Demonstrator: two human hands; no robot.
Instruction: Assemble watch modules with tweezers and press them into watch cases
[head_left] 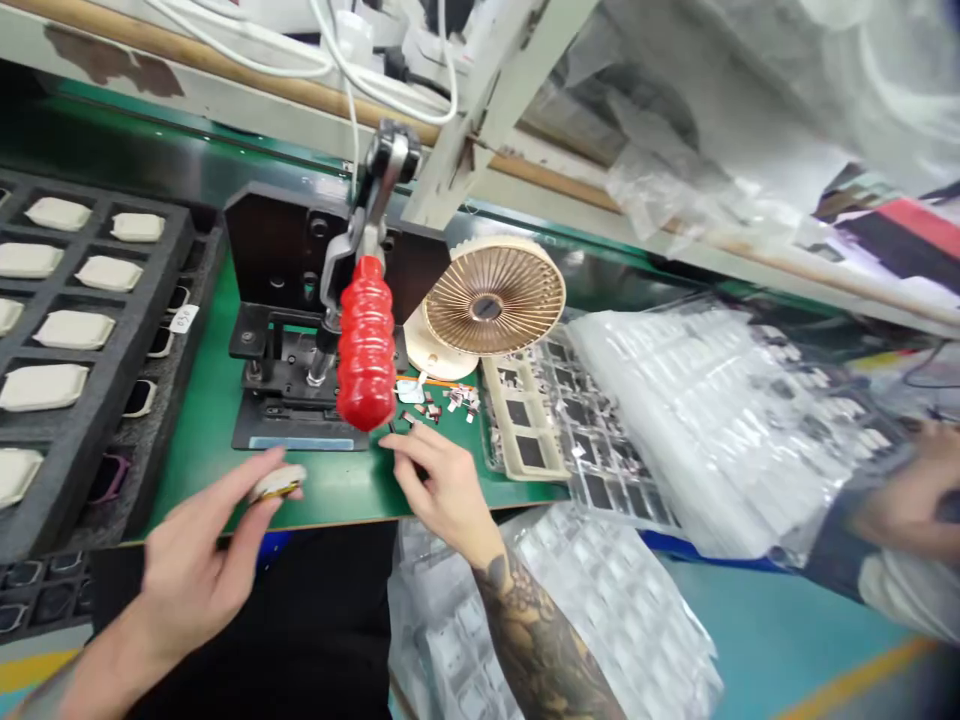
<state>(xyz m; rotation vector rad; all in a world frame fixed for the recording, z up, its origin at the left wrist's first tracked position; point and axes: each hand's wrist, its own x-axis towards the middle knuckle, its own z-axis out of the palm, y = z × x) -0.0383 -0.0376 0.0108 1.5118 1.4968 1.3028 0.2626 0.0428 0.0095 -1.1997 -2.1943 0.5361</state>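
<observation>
My left hand (202, 550) pinches a small white watch case (277, 484) with a gold-yellow strip along its lower edge, above the front of the green bench. My right hand (442, 480) reaches over the bench, index finger stretched out and thumb apart from it. By its fingertips is a thin dark bit, too small to name, not plainly gripped. Just above stands a black press fixture (289, 410) with a red lever handle (366, 345). Small loose parts (431, 408) lie scattered beyond my right fingers.
At left, a grey foam tray (169, 262) carries white watch cases. A round fan (491, 300) stands behind the loose parts. Farther right are a cream compartment box (517, 375) and plastic-wrapped trays (697, 420). Another person's hand (915, 490) shows at the right edge.
</observation>
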